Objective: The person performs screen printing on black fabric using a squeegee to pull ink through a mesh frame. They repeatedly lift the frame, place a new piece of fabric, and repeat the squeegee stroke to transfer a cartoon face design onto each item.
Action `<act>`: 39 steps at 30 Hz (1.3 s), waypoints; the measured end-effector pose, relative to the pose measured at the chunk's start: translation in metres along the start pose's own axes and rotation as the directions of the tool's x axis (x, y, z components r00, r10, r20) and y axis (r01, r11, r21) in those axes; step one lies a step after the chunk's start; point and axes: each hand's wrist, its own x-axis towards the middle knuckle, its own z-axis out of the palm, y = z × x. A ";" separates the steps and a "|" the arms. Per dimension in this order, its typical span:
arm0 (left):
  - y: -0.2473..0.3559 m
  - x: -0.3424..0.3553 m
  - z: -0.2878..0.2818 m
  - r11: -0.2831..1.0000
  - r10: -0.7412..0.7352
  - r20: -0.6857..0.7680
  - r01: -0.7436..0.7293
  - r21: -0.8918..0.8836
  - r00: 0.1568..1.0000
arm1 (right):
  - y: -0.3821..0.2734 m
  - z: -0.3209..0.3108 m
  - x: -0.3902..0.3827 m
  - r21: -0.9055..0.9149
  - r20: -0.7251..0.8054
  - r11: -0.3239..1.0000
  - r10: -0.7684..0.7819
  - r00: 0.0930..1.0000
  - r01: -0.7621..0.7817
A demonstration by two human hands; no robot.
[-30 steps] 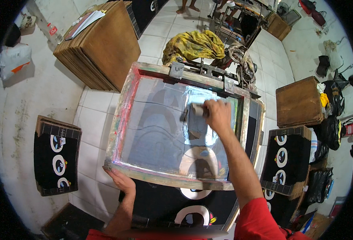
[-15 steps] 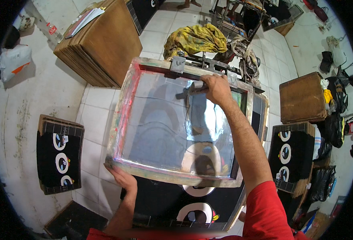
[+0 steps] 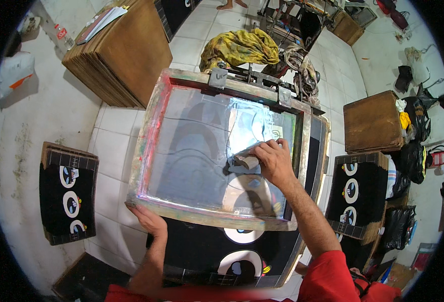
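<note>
A wooden-framed printing screen [image 3: 222, 219] lies over a black printed panel [image 3: 194, 251] with white eye-like shapes. My right hand [image 3: 273, 160] is closed round a small squeegee [image 3: 246, 162], which rests on the mesh right of its middle. Wet-looking, shiny mesh [image 3: 246, 121] stretches behind the squeegee. At the near left corner of the frame, my left hand [image 3: 150, 220] grips the wood, its fingertips partly hidden under the edge. Two metal clamps, a left one [image 3: 218, 78] and a right one [image 3: 284, 96], hold the frame's far side.
Stacked brown boards [image 3: 126, 55] stand far left. Black printed panels lie at the left [image 3: 68, 196] and right [image 3: 357, 194]. A yellow stained cloth [image 3: 239, 48] hangs beyond the clamps. Black bags [image 3: 400, 226] sit along the right wall. Another person's feet [image 3: 232, 5] show at the top.
My right hand has drawn the squeegee toward me, from the screen's far side to about its middle. My left hand keeps its grip on the corner. The whole view has shifted slightly.
</note>
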 end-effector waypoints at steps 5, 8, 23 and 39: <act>0.004 -0.002 0.000 0.998 -0.046 0.004 0.047 -0.053 0.999 | -0.005 0.010 0.002 -0.018 -0.098 0.999 0.027 0.995 -0.029; 0.006 -0.003 -0.001 0.999 -0.008 -0.006 0.008 -0.048 1.000 | 0.006 0.009 0.022 0.012 -0.153 1.000 0.023 0.988 -0.022; 0.011 -0.005 -0.004 0.993 -0.118 0.038 0.118 -0.016 0.992 | 0.050 0.002 0.073 -0.124 -0.054 0.929 0.345 0.937 -0.349; 0.018 -0.005 -0.004 1.000 -0.020 0.001 0.020 -0.017 1.000 | 0.043 0.023 0.097 0.039 -0.321 0.957 0.283 0.904 -0.286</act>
